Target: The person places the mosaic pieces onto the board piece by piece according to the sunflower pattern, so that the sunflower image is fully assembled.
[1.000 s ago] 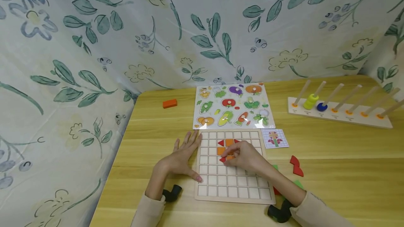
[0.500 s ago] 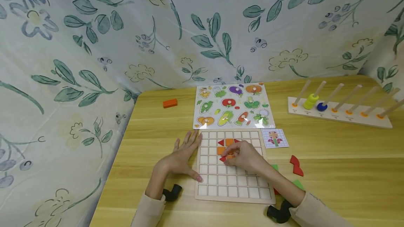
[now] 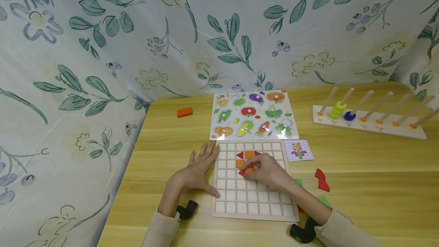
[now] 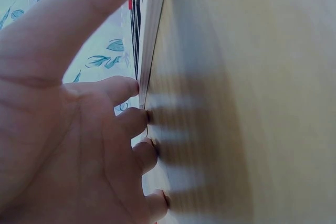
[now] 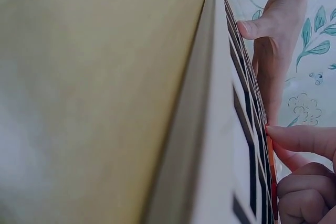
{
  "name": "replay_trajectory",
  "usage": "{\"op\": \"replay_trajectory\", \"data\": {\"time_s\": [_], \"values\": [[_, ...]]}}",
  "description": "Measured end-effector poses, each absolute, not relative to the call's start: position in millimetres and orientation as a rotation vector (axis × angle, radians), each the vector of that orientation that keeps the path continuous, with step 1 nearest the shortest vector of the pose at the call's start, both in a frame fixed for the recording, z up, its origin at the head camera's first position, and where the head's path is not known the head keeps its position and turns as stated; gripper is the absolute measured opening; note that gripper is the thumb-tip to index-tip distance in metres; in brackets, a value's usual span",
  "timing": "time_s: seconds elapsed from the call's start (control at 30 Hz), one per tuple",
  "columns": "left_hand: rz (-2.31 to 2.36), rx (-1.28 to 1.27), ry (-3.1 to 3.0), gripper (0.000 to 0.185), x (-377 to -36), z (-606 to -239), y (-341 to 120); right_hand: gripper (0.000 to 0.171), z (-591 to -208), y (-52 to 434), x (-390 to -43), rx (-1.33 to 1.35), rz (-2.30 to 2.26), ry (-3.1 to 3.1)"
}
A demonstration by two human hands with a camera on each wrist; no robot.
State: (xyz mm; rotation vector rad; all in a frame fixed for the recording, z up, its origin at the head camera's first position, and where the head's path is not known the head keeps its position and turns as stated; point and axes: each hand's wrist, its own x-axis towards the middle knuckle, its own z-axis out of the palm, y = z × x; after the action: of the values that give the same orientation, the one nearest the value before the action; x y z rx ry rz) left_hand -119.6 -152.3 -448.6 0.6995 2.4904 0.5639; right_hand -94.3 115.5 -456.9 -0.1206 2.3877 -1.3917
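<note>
Overlapping orange tiles [image 3: 240, 164], the right hand [image 3: 266, 169] sits near a picture card [image 3: 299, 150].

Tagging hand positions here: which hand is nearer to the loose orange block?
Left. The left hand is at the left edge of the grid board, toward the person from the orange block; the right hand is farther away, over the board, at a red piece.

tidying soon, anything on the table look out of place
Nothing looks spilled or damaged; only the orange block seems slightly out of place, lying alone left of the vegetable board, away from the grid board.
</note>
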Motion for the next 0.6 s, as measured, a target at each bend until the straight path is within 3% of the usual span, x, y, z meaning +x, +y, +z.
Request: {"op": "replay_trajectory", "data": {"time_s": [0.6], "values": [[0.558,0.695,2.492,0.146,-120.0,-449.3,-152.7,0.009,-456.5,120.0,-94.0,-0.180,-1.425,2.375]]}}
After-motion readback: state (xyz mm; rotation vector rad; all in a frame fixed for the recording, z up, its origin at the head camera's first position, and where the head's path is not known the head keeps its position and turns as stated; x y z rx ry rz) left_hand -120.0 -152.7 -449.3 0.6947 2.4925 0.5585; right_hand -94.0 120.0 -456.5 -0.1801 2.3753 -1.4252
